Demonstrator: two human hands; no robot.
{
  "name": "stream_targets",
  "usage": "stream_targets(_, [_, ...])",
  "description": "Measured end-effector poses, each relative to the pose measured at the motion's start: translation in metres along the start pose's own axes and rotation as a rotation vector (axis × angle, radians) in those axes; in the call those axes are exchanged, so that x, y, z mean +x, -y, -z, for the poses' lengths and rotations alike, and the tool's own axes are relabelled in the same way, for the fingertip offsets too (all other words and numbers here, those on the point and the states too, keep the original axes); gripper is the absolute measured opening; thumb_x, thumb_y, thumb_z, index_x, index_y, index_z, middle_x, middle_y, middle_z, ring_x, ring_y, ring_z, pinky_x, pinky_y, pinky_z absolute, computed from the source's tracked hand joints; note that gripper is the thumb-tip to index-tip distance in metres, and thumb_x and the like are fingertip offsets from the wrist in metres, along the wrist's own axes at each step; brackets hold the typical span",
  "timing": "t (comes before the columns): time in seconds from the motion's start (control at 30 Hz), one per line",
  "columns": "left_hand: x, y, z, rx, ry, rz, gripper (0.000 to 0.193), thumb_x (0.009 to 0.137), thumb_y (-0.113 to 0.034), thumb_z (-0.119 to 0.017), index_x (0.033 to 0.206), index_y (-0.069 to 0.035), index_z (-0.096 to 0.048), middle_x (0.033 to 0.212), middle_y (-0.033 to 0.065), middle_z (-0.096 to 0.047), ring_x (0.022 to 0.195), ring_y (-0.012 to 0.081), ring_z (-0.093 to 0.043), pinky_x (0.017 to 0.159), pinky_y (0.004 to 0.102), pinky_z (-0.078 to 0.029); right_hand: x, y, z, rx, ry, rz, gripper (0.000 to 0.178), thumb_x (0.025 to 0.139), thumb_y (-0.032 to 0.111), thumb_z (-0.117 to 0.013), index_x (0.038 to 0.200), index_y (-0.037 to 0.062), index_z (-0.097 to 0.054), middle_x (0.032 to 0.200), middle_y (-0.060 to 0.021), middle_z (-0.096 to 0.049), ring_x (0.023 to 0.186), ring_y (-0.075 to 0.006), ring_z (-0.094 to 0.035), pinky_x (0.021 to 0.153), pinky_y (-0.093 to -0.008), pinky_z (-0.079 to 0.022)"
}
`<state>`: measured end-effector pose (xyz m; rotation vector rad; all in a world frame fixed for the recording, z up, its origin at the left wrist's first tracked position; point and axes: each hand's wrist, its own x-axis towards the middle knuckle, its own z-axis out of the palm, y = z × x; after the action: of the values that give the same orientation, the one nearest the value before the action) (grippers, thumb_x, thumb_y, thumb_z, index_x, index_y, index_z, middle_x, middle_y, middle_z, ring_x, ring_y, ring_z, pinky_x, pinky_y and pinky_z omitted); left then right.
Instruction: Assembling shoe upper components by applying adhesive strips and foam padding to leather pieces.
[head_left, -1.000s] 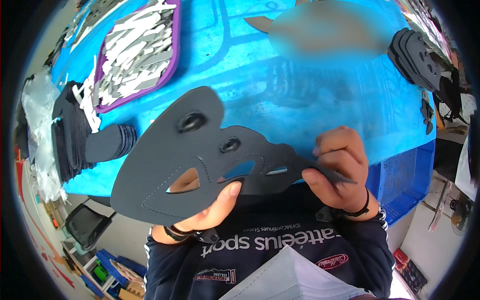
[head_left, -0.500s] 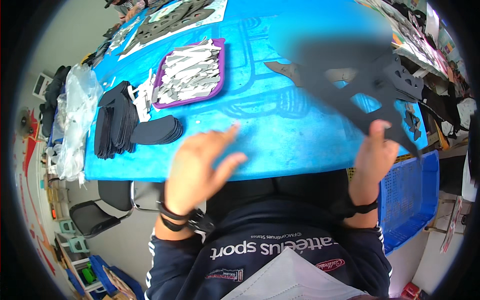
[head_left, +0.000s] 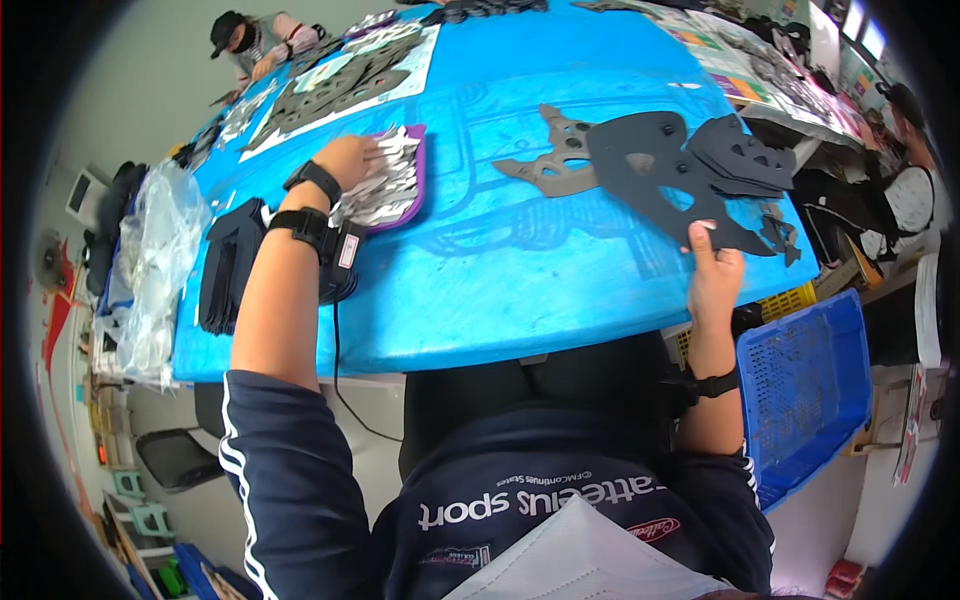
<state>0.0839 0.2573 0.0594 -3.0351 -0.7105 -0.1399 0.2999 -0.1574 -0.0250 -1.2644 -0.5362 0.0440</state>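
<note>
My right hand [head_left: 714, 268] pinches the near edge of a dark grey cut-out panel [head_left: 625, 150] with pointed corners and openings, thumb on top. The panel lies low over the table's right side, beside a stack of similar dark panels [head_left: 745, 165]. To its left rests a brownish-grey cut-out piece [head_left: 560, 170] with pointed arms. My left hand [head_left: 347, 163] reaches over a purple tray [head_left: 418, 190] heaped with white and grey strips [head_left: 385, 190]. Its fingertips dip among the strips, and their grip is hidden.
Stacked dark pads [head_left: 228, 270] stand at the table's left, near a clear plastic bag [head_left: 155, 260]. Dark cut-outs lie on a white sheet [head_left: 425, 75] farther back. A blue crate [head_left: 805, 390] sits below the right edge. Another person [head_left: 260, 45] works at the far left.
My left hand has moved from the near table up and left into the strip tray. My right hand has drawn slightly left and lowered the panel, which now lies flatter.
</note>
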Motion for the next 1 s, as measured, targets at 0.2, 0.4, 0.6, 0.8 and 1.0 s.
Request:
stream_targets(0.2, [0.01, 0.015, -0.009, 0.131, -0.055, 0.035, 0.016, 0.075, -0.018, -0.053, 0.075, -0.005, -0.063, 0.076, 0.0198, -0.061, 0.074, 0.0364, -0.059, 0.065, 0.0435, -0.047, -0.003, 0.004, -0.008, -0.06, 0.018, -0.067, 0.018, 0.08, 0.021, -0.066, 0.082, 0.0037, -0.064, 0.07, 0.0025, -0.057, 0.064, -0.0039, -0.048, 0.057, -0.0206, -0.04])
stream_targets(0.4, [0.0, 0.021, -0.009, -0.099, -0.062, -0.103, 0.013, 0.07, -0.014, -0.064, 0.073, -0.004, -0.056, 0.071, 0.0129, -0.057, 0.068, 0.0286, -0.056, 0.062, 0.0363, -0.044, -0.002, -0.001, -0.011, -0.029, 0.023, -0.065, 0.02, 0.08, 0.021, -0.067, 0.085, 0.002, -0.064, 0.068, 0.0049, -0.053, 0.061, -0.0023, -0.043, 0.053, -0.0198, -0.035])
stream_targets(0.6, [0.002, 0.012, -0.013, -0.052, -0.007, -0.067, 0.014, 0.07, -0.008, -0.066, 0.074, -0.003, -0.054, 0.072, 0.0139, -0.057, 0.069, 0.0307, -0.056, 0.062, 0.0376, -0.044, 0.0, -0.001, -0.007, -0.025, 0.06, 0.011, 0.021, 0.08, 0.021, -0.067, 0.086, 0.0008, -0.064, 0.067, 0.0045, -0.052, 0.06, -0.0023, -0.041, 0.051, -0.0204, -0.033])
stream_targets(0.8, [-0.001, 0.01, -0.014, -0.101, -0.045, -0.056, 0.023, 0.07, -0.007, -0.065, 0.086, -0.004, -0.049, 0.071, 0.014, -0.056, 0.069, 0.0304, -0.055, 0.062, 0.0386, -0.044, -0.001, -0.001, -0.005, -0.044, 0.049, -0.02, 0.022, 0.08, 0.022, -0.067, 0.086, 0.0008, -0.064, 0.065, 0.0048, -0.051, 0.058, -0.0024, -0.04, 0.05, -0.0208, -0.033])
stream_targets(1.0, [-0.007, 0.024, -0.006, -0.124, -0.039, -0.026, 0.016, 0.068, -0.003, -0.064, 0.078, -0.002, -0.052, 0.071, 0.0135, -0.056, 0.07, 0.0288, -0.055, 0.062, 0.0368, -0.044, -0.003, 0.002, -0.009, -0.07, 0.059, -0.029, 0.022, 0.08, 0.021, -0.067, 0.086, 0.0002, -0.064, 0.067, 0.0036, -0.053, 0.062, -0.003, -0.043, 0.053, -0.0213, -0.035])
